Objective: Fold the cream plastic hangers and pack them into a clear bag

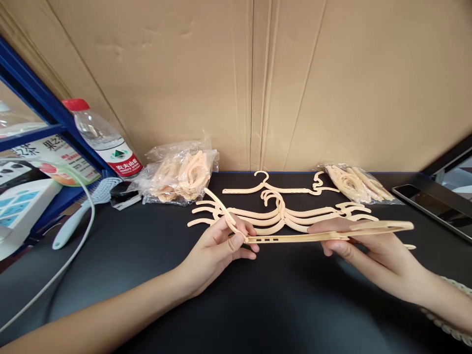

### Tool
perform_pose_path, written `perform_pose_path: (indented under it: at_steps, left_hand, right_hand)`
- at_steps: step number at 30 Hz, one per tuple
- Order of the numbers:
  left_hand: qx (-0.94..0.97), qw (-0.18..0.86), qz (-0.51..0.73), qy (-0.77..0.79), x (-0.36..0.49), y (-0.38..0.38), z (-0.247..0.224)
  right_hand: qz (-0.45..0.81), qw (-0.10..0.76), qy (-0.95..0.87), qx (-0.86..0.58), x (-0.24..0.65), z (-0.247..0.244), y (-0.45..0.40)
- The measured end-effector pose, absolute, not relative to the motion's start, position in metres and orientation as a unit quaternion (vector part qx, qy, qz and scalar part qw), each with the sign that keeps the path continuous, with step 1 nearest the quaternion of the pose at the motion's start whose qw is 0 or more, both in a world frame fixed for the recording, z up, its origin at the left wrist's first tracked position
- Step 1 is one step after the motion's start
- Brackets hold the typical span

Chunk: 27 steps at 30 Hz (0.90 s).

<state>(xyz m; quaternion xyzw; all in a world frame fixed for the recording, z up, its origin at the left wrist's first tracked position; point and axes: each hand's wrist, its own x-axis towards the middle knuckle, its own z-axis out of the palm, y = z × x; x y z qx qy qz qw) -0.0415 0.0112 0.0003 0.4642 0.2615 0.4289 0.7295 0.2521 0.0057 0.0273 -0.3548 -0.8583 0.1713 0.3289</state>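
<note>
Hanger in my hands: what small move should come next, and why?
Perhaps press the curved piece firmly against the slotted bar: they meet at your left hand, your right hand holds the bar, and the hangers behind have similar curved ends.

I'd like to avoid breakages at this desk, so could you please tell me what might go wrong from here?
The slotted hanger bar is thin, so it might bend or crack if forced between the left hand and right hand.
The curved end piece, held at the bar's left end, could slip from the fingertips.
The nested hangers lie just beyond both hands and might get knocked askew.
</note>
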Motion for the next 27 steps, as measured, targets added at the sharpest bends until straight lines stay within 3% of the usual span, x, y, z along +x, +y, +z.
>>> perform_pose_path:
  at_steps: [18, 27]
  left_hand:
    - [0.442, 0.788, 0.363, 0.229, -0.044, 0.014, -0.002]
    - [0.444, 0.750, 0.421, 0.252, -0.040, 0.013, -0.002]
  right_hand:
    - [0.144, 0.378, -0.862, -0.306, 0.248, 0.018, -0.001]
    - [0.155, 0.373, -0.851, -0.336, 0.246, 0.019, -0.012]
